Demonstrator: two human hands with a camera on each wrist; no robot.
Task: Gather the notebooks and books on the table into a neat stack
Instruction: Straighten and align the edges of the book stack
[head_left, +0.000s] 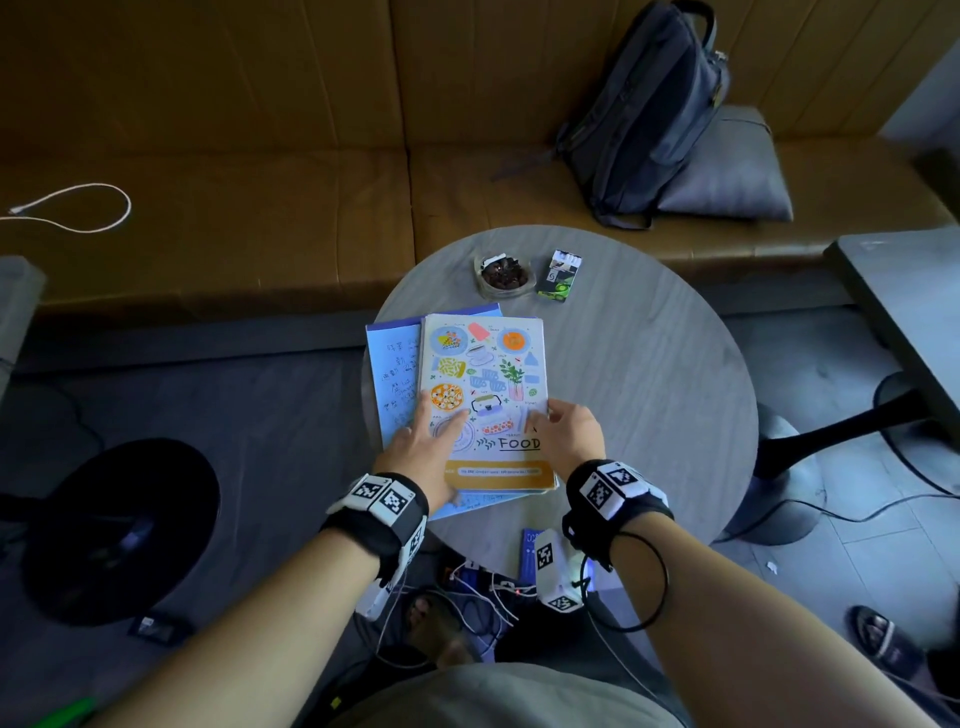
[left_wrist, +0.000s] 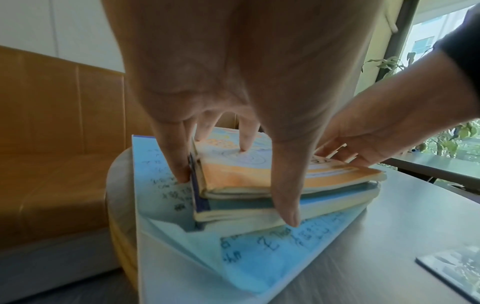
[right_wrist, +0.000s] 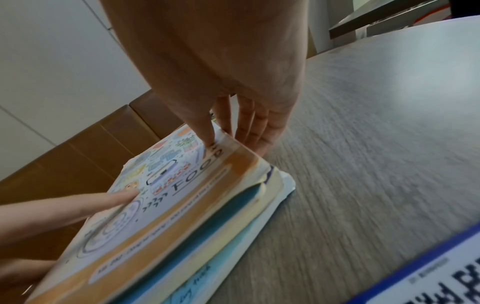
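A notebook with food drawings and the word FOOD (head_left: 488, 364) tops a small stack on the round grey table (head_left: 649, 389). Under it lies a blue-edged notebook (left_wrist: 259, 209), and at the bottom a light blue pad with handwriting (head_left: 395, 374) sits skewed to the left. My left hand (head_left: 431, 441) spreads straight fingers over the cover, little finger against the stack's left side and thumb over the near edge. My right hand (head_left: 566, 431) rests its thumb on the cover, with straight fingers pressed along the right edge. Another blue-edged book (right_wrist: 428, 273) lies apart at the table's near edge.
A small bowl of dark bits (head_left: 503, 275) and a cigarette pack (head_left: 561, 275) sit at the table's far side. Behind stands a brown sofa with a backpack (head_left: 654, 114), a grey cushion (head_left: 727, 176) and a white cable (head_left: 78, 208). A black stool (head_left: 119, 525) stands left, another table (head_left: 904, 291) right.
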